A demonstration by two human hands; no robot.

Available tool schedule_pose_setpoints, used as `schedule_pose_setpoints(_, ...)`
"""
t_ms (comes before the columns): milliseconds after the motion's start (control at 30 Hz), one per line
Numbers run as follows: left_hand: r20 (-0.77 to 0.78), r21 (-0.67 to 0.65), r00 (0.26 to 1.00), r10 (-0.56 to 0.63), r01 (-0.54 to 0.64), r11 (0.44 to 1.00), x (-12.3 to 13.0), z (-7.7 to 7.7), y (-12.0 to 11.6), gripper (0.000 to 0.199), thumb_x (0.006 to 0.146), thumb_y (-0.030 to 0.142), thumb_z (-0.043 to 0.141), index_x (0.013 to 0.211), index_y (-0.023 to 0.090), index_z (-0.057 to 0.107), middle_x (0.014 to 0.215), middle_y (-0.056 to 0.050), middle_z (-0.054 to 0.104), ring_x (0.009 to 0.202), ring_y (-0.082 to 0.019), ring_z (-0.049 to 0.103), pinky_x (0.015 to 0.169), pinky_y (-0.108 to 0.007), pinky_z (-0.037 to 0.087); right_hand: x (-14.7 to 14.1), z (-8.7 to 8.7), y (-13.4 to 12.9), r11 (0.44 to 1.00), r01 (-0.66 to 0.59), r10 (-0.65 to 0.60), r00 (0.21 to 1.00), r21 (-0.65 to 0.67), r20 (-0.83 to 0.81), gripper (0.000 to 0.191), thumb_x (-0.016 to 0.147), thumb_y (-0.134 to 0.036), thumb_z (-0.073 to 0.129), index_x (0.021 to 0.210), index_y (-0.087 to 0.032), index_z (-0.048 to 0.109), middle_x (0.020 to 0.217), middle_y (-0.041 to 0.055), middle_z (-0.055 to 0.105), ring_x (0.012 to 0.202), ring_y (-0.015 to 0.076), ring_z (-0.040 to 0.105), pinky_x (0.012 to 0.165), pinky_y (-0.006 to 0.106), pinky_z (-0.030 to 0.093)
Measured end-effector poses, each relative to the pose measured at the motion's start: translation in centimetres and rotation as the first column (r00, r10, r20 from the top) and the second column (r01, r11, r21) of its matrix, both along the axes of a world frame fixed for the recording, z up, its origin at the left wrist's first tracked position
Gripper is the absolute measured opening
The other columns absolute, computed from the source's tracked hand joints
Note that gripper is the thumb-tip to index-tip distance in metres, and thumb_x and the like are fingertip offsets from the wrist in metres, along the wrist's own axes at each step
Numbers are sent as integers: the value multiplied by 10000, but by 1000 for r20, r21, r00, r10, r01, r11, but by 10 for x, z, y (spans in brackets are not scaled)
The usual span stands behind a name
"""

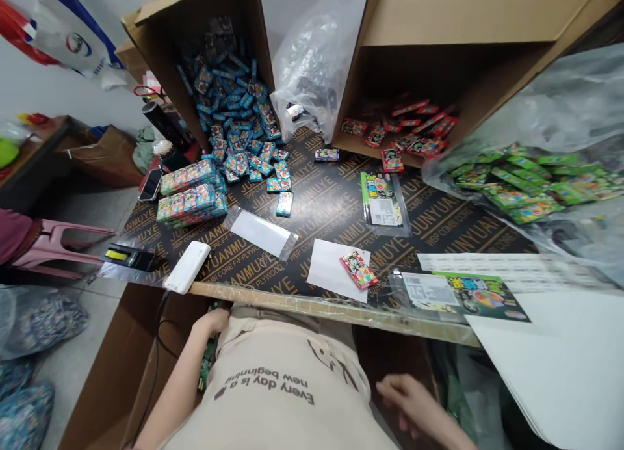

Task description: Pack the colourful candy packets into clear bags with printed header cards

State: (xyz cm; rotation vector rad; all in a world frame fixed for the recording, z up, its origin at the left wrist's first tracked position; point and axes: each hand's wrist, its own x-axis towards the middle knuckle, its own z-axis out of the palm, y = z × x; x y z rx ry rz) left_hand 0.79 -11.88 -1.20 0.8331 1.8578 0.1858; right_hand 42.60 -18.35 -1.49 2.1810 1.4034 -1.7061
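Note:
My left hand point(213, 321) is low beside my waist, below the table edge, over a box with green packets point(205, 367); its fingers are mostly hidden. To the right of my body, my right hand point(402, 398) hangs below the table with curled, slightly blurred fingers, and what they hold, if anything, cannot be made out. On the table, a red packet point(359, 269) lies on a white sheet point(322, 268). Right of it is a printed green-black card point(480, 296) in a clear sleeve, with another sleeved card point(383, 203) farther back.
Cardboard boxes hold blue packets point(234, 105) at the back left and red packets point(424, 128) at the back right. Green packets point(531, 180) fill a plastic bag at right. Stacked bundles point(190, 193), a white power bank point(188, 266) and a clear sleeve point(262, 233) lie at left.

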Motion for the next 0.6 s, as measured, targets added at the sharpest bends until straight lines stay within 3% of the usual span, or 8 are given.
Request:
schedule_pose_setpoints(67, 78, -63, 992, -101, 106, 992, -2, 22, 3, 169, 605, 218, 800, 575, 143, 652, 634, -80, 649, 705, -312, 666, 586, -371, 525, -7, 6, 43, 989, -10, 59, 939, 144, -339, 312, 825, -469, 564, 656, -222, 649, 549, 35, 606, 480, 201, 602, 447, 306, 466)
schedule_pose_setpoints(133, 288, -21, 921, -262, 280, 960, -3, 49, 14, 135, 627, 261, 780, 711, 170, 728, 771, -88, 717, 787, -316, 683, 611, -355, 536, -27, 20, 88, 884, 50, 122, 935, 464, -332, 274, 812, -465, 582, 856, -223, 704, 720, 68, 689, 644, 224, 654, 602, 349, 538)
schedule_pose_setpoints(167, 423, 82, 831, -362, 362, 928, -5, 63, 23, 258, 667, 292, 757, 905, 191, 747, 944, -101, 735, 900, -315, 679, 680, -357, 547, -43, 26, 111, 771, 52, 147, 955, 634, -256, 256, 797, -422, 610, 915, -218, 709, 885, 94, 714, 797, 248, 671, 722, 380, 549)
schedule_pose_setpoints(233, 484, 311, 764, -426, 305, 900, -8, 84, 49, 476, 695, 331, 742, 1148, 200, 683, 1060, -120, 722, 1002, -299, 664, 819, -377, 534, -84, 29, 152, 507, -137, 307, 951, 851, -30, 337, 795, -280, 602, 1115, -208, 678, 1212, 139, 638, 1129, 301, 578, 955, 469, 465)
schedule_pose_setpoints(300, 318, 522, 868, -383, 177, 834, -10, 92, 78, 567, 710, 376, 736, 1239, 205, 624, 1132, -126, 700, 1032, -285, 659, 884, -396, 514, -125, 21, 187, 302, -424, 439, 857, 854, 270, 542, 776, -107, 556, 1307, -218, 568, 1463, 157, 428, 1347, 328, 381, 1050, 536, 351)
schedule_pose_setpoints(400, -111, 692, 924, -366, 336, 639, -2, 79, 115, 677, 644, 386, 796, 1265, 204, 599, 1282, -149, 622, 1193, -314, 568, 1028, -459, 416, -165, 6, 227, 123, -655, 540, 675, 746, 503, 470, 825, -60, 512, 1248, -236, 617, 1508, 146, 371, 1413, 353, 271, 1069, 601, 250)
schedule_pose_setpoints(500, -372, 677, 821, -433, 559, 478, 15, 60, 136, 829, 540, 296, 863, 1305, 210, 557, 1431, -159, 484, 1349, -353, 403, 1146, -566, 174, -180, 15, 249, 140, -546, 594, 714, 826, 371, 228, 891, -161, 521, 962, -233, 726, 1312, 106, 603, 1324, 328, 425, 1068, 600, 230)
schedule_pose_setpoints(600, -334, 765, 863, -380, 483, 425, 31, 58, 145, 633, 638, 241, 796, 1239, 210, 599, 1355, -117, 571, 1300, -319, 466, 1155, -557, 140, -181, 52, 259, 307, -202, 581, 814, 930, -15, 211, 915, -287, 529, 841, -226, 717, 935, 59, 740, 968, 237, 650, 958, 455, 405)
